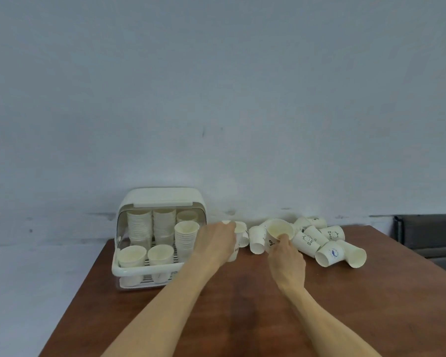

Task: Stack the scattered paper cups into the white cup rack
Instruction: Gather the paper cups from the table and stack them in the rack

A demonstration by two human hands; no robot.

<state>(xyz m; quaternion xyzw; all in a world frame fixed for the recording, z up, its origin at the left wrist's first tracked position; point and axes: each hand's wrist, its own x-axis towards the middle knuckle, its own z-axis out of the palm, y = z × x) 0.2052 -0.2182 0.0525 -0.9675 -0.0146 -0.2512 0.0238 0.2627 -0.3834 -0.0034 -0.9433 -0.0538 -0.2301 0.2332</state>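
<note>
On the left of the brown table (242, 318), a white rack (129, 273) with its lid up, holding tall stacks of cups (150, 225). Just right of it, left hand (216, 243) wrapped round a paper cup (238, 237). Next, right hand (286, 258) gripping another cup (278, 231), tipped up. Far right, a pile of cups (330, 243) lying on their sides.

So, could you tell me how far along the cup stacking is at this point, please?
Done: the white plastic cup rack already holds several tall stacks of paper cups plus two short ones in front. In hand: the left hand grips a white paper cup, and the right hand holds another printed cup. Left: a pile of tipped cups on the brown wooden table.
</note>
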